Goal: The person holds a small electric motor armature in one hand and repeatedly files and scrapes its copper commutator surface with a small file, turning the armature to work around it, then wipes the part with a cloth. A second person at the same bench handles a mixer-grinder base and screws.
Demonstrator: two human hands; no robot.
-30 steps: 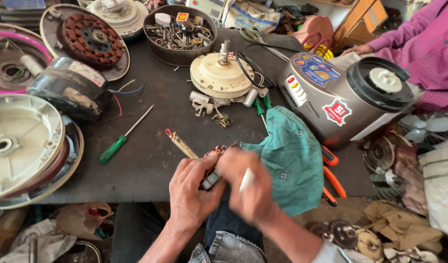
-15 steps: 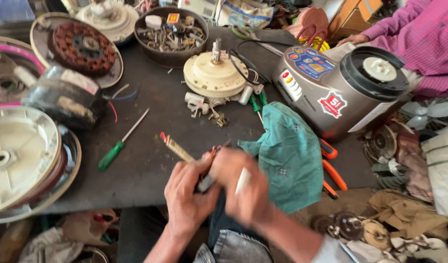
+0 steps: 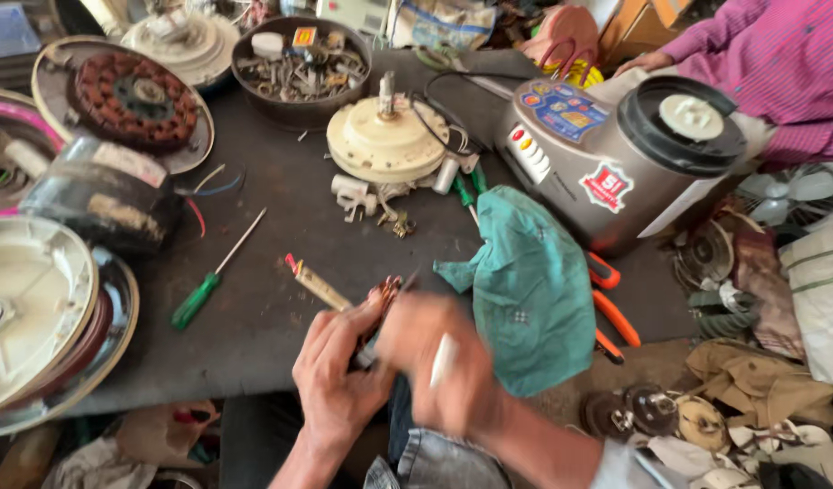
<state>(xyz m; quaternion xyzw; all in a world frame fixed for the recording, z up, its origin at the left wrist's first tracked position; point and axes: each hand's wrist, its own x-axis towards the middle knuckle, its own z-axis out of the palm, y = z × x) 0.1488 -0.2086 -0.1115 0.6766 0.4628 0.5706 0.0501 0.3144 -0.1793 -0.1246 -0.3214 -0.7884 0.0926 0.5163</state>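
Note:
My left hand (image 3: 337, 378) grips a small coil of copper wire (image 3: 384, 297) at the near edge of the dark workbench (image 3: 281, 217). My right hand (image 3: 439, 367) is blurred, closed around a thin white piece, and pressed against the same coil. A yellowish tester screwdriver (image 3: 315, 281) lies just left of the hands. A green-handled screwdriver (image 3: 210, 281) lies farther left. A teal cloth (image 3: 534, 290) lies right of my hands.
A cream fan motor (image 3: 380, 140) with loose wires sits mid-bench beside a silver cooker-like appliance (image 3: 607, 149). A bowl of small parts (image 3: 299, 68), a copper-wound stator (image 3: 131, 95), white fan covers (image 3: 27, 317) and orange pliers (image 3: 611, 312) lie around. Another person's sleeve (image 3: 779, 63) is top right.
Both hands stay together on the coil; the right hand has shifted slightly and blurs with quick motion. The view has drifted a little.

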